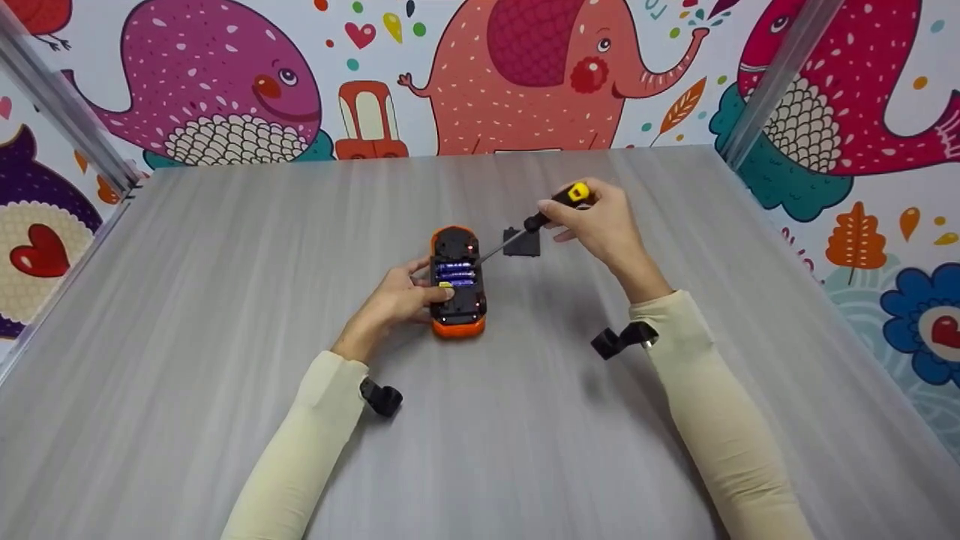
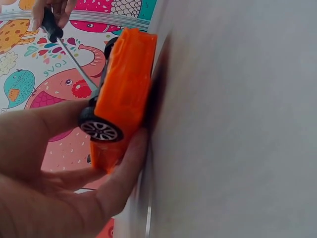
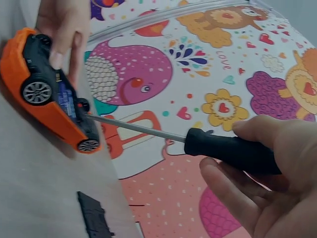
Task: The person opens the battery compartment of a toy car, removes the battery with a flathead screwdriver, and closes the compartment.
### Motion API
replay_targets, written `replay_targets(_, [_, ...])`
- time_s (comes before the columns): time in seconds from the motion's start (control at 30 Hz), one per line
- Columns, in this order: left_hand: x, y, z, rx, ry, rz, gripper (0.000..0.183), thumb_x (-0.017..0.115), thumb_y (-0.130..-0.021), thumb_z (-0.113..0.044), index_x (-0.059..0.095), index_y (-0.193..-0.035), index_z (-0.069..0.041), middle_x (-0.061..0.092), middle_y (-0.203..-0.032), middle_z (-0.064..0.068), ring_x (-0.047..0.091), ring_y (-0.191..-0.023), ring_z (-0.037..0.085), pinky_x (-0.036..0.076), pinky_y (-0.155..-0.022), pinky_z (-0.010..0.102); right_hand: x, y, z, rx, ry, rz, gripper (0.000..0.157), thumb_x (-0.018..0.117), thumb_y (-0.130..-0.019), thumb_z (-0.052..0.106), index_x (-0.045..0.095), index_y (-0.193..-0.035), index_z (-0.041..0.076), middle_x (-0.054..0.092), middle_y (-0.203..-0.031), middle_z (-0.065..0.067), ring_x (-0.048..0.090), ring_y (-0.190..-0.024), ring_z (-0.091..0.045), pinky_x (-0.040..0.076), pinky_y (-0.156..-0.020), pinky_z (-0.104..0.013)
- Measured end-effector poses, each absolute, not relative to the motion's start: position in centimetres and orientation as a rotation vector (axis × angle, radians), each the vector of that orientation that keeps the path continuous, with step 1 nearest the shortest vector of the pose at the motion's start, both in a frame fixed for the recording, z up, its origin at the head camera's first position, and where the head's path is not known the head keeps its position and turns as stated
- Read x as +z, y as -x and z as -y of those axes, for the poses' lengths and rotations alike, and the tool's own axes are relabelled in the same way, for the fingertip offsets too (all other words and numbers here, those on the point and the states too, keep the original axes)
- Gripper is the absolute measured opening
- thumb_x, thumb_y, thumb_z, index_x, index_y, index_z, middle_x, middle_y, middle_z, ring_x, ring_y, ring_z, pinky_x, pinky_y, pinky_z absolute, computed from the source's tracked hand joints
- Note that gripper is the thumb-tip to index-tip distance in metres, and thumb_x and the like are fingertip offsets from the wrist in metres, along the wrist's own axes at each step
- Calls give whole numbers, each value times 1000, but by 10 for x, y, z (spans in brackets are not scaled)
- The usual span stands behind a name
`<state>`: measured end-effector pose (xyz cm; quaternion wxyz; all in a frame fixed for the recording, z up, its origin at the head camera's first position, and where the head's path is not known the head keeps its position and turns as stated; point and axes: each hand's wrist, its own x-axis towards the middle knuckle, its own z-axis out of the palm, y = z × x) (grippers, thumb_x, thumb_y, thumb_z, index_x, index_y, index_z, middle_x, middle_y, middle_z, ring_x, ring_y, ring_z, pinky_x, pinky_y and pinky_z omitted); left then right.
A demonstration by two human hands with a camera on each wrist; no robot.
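Note:
An orange toy car (image 1: 458,328) lies wheels-up on the table, its battery bay exposed with several blue batteries (image 1: 456,273) inside. My left hand (image 1: 397,296) grips the car from its left side, the thumb across the black underside and fingers along the body. In my right hand (image 1: 606,221) is a screwdriver (image 3: 233,151) with a black and yellow handle, held by thumb and fingers. Its metal shaft slants down to the edge of the battery bay; whether the tip touches is hard to tell. A black battery cover (image 1: 523,243) lies just right of the car, beneath the shaft.
The grey wood-grain table (image 1: 225,300) reaches back to a wall printed with cartoon animals (image 1: 525,90). Metal corner posts (image 1: 780,82) stand at its far corners. A small black wrist camera (image 1: 382,398) sits on each sleeved forearm.

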<state>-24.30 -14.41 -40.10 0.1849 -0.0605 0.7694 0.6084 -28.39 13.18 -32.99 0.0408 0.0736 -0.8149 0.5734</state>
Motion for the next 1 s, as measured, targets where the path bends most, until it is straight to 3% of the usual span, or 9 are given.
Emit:
replay_targets(0.5, [-397,244,142,1700,175,-2177,79,68,-92,-7,26,-159,-10,57,-137,22,67,-107,23,61,-83,34,-337,285,-124,1698,-172,2504,40,79,-87,34,61,-107,4,70,-100,-15,76,-83,-23,61,-65,-25])
replay_targets(0.77, [-401,244,144,1719,143,-2177,79,67,-92,-5,26,-159,-7,58,-137,25,69,-102,23,62,-75,32,-337,282,-121,1673,-210,2493,38,78,-88,31,62,-107,2,71,-100,-16,76,-78,-17,61,-64,-25])
replay_targets(1.0, [-402,243,144,1728,160,-2171,78,67,-92,-5,26,-159,-8,57,-137,24,68,-105,24,62,-80,34,-332,274,-110,1511,-195,2599,43,76,-88,39,60,-110,5,70,-101,-14,75,-82,-20,61,-68,-25])
